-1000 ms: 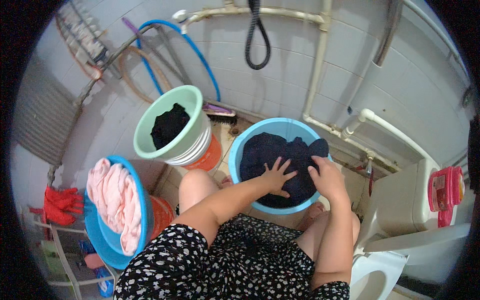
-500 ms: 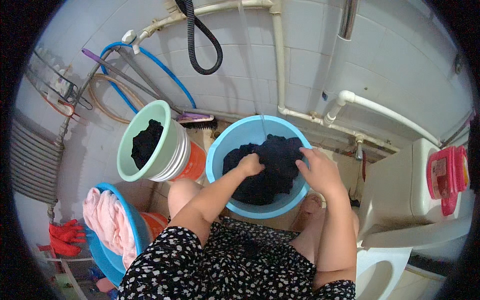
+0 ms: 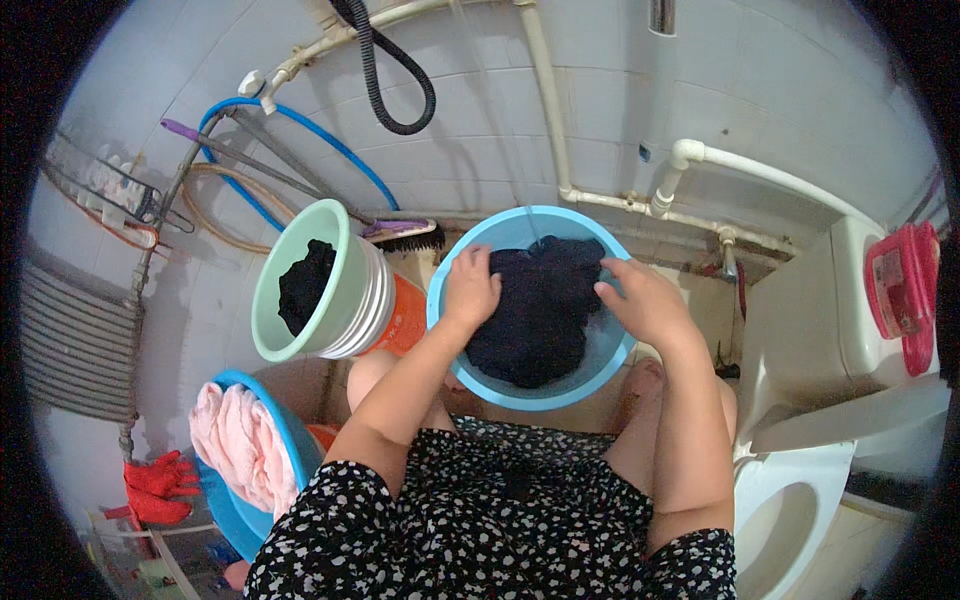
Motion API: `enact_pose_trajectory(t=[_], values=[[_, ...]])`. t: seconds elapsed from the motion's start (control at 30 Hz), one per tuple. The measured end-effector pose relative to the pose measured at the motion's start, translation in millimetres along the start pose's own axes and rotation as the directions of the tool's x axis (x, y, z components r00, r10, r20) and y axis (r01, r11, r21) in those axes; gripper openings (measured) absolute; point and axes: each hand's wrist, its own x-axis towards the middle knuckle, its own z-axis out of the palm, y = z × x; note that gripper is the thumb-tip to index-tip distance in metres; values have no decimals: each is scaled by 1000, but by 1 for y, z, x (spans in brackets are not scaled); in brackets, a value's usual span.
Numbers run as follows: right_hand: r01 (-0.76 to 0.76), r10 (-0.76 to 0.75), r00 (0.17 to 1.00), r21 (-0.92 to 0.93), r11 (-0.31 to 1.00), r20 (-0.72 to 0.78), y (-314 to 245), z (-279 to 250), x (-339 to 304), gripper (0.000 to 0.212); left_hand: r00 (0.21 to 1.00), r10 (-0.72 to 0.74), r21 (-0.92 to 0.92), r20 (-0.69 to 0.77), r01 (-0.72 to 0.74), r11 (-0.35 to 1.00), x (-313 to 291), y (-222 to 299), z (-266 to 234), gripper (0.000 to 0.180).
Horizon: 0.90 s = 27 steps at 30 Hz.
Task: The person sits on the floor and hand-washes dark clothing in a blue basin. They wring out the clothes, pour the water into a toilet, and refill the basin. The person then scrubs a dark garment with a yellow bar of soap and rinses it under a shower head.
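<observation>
A bundle of black cloth (image 3: 535, 325) lies gathered in a light-blue basin (image 3: 548, 402) in front of my knees. My left hand (image 3: 472, 288) is at the cloth's left edge, inside the basin's left rim, with its fingers loosely extended and its thumb beside the cloth. On the opposite side, my right hand (image 3: 645, 300) reaches over the rim with thumb and forefinger apart at the cloth's edge; its other fingers are hidden. A thin stream of water (image 3: 505, 140) falls from above into the back of the basin.
To the left, a pale-green basin (image 3: 268, 335) with black cloth sits tilted on a white-and-orange bucket (image 3: 395, 315). Nearer is a blue basin (image 3: 225, 515) with a pink towel (image 3: 245, 445). A brush (image 3: 410, 240) lies by the wall; a toilet (image 3: 800, 360) stands right.
My left hand has loosened from a fist on the cloth and moved up to its left edge. The cloth is drawn into a narrower bundle. My right hand stays at the right side.
</observation>
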Motion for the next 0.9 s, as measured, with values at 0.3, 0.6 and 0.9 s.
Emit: enact_pose_trajectory(t=[0.3,0.6,0.9], values=[[0,0,1000,25,1000,5,0,8,8,36,802,-272,273,532,142,951,-34,37,59,85],[2,-3,1000,96,995,10,2,-9,5,38,737,-171,-738,653,671,72,-7,-10,63,36],[-18,21,999,83,996,-28,9,-9,3,30,994,-85,-148,-67,74,986,-11,7,15,55]])
